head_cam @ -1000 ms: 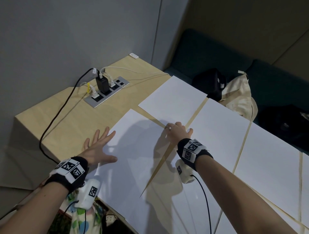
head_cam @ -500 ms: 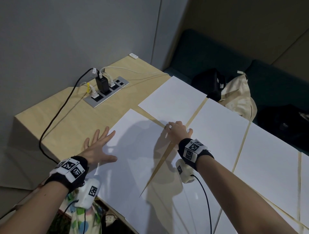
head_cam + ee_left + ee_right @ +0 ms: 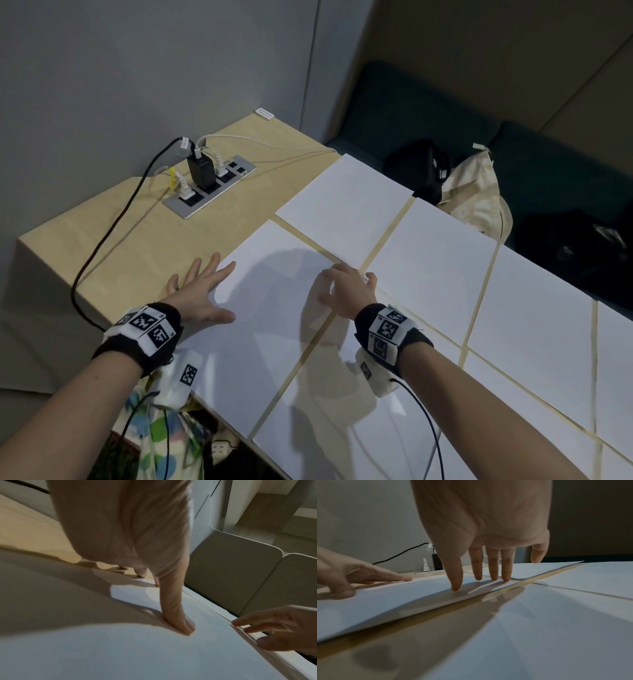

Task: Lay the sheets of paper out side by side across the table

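Several white sheets lie side by side on the light wooden table (image 3: 130, 246), with narrow strips of wood showing between them. Both hands are on the near-left sheet (image 3: 274, 329). My left hand (image 3: 202, 294) lies flat with fingers spread over the sheet's left edge, its thumb (image 3: 180, 622) pressing the paper. My right hand (image 3: 346, 287) presses its fingertips (image 3: 457, 586) on the sheet's far right corner. Neither hand grips anything. Beyond lie a far sheet (image 3: 346, 202), a middle sheet (image 3: 431, 270) and a right sheet (image 3: 534, 325).
A power strip (image 3: 210, 186) with plugs and a black cable (image 3: 102, 240) sits on the table at the far left. Past the table's far edge are a black bag (image 3: 421, 168) and a cream tote bag (image 3: 479, 195) on a dark green sofa (image 3: 445, 113).
The near-left sheet has turned under both hands: the wedge-shaped gap to its right neighbour is now a narrow, even strip. My right hand has drawn slightly nearer.
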A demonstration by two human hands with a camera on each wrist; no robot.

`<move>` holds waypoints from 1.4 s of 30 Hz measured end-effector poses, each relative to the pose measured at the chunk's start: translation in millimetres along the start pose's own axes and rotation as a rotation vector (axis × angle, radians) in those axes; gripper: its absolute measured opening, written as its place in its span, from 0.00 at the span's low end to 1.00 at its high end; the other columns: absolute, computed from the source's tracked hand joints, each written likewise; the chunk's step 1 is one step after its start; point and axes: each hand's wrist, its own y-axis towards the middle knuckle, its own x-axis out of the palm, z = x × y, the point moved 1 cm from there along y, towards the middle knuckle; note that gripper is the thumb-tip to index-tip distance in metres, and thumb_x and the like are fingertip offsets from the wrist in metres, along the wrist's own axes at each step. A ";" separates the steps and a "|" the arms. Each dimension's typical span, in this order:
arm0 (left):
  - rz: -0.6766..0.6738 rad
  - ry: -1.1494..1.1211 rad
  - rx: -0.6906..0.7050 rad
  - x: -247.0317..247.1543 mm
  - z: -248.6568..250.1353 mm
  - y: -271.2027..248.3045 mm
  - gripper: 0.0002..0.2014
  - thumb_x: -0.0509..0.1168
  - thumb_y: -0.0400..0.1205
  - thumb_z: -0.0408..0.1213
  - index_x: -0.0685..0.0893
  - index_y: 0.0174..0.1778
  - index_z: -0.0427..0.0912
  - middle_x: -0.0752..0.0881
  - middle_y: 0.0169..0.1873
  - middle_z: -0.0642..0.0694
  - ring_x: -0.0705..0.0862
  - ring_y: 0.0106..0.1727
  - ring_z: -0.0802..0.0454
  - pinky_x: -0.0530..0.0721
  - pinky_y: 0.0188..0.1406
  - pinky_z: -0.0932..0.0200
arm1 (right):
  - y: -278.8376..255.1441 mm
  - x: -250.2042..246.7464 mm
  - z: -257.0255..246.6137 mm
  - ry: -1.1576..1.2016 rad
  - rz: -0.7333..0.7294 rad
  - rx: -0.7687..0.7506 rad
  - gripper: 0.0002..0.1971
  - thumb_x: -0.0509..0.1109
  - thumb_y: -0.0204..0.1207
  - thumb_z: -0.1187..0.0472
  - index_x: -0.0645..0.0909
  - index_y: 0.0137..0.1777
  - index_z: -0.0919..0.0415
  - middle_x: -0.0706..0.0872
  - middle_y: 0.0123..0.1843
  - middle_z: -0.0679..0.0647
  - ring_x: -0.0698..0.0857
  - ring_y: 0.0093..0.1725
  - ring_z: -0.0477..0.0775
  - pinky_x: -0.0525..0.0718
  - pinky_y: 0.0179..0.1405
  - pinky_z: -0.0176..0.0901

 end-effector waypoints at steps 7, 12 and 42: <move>0.037 -0.013 -0.017 -0.1 0.4 1.2 0.52 0.74 0.70 0.48 0.46 0.82 0.60 0.36 0.83 0.57 0.33 0.84 0.52 0.36 0.80 0.39 | -7.5 3.6 -7.9 -0.001 -0.026 -0.011 0.24 0.66 0.78 0.52 0.72 0.73 0.53 0.69 0.77 0.51 0.67 0.77 0.58 0.49 0.78 0.67; 0.052 -0.023 -0.022 0.0 1.2 1.7 0.50 0.74 0.71 0.44 0.47 0.82 0.59 0.38 0.84 0.57 0.34 0.84 0.52 0.37 0.80 0.40 | -8.2 1.2 -9.3 0.020 -0.041 -0.007 0.22 0.66 0.78 0.54 0.73 0.72 0.54 0.68 0.77 0.52 0.67 0.77 0.56 0.47 0.78 0.68; 0.031 -0.054 -0.043 -6.7 10.4 7.2 0.50 0.75 0.72 0.44 0.49 0.83 0.52 0.40 0.84 0.51 0.38 0.85 0.47 0.49 0.82 0.36 | -15.7 -6.6 -1.3 0.084 -0.051 -0.014 0.22 0.60 0.81 0.57 0.70 0.76 0.55 0.64 0.81 0.53 0.65 0.79 0.54 0.50 0.80 0.62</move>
